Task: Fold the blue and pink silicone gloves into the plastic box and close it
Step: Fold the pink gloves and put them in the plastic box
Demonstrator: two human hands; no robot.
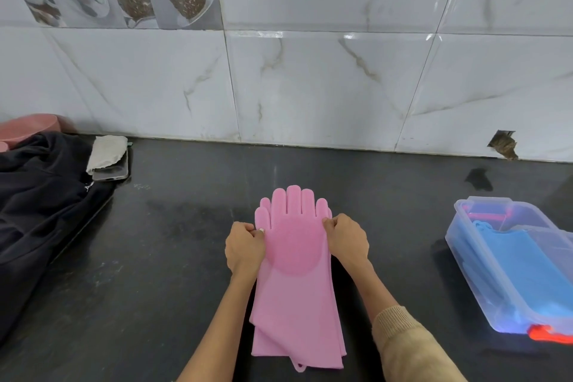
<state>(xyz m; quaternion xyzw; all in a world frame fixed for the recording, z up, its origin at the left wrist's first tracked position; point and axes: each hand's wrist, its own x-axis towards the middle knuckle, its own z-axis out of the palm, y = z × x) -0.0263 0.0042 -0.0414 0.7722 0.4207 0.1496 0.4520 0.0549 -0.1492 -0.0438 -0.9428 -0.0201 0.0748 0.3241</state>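
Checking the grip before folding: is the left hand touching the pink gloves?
Touching: the head view shows the left hand pinching the pink gloves' left edge.

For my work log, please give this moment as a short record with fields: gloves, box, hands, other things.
pink gloves: pink gloves stacked flat on the black counter, fingers toward the wall
blue gloves: blue gloves already inside the plastic box
box: at right, not yet closed
left hand: left hand pinches the pink gloves' left edge
right hand: right hand pinches the right edge
other: dark cloth, phone at left
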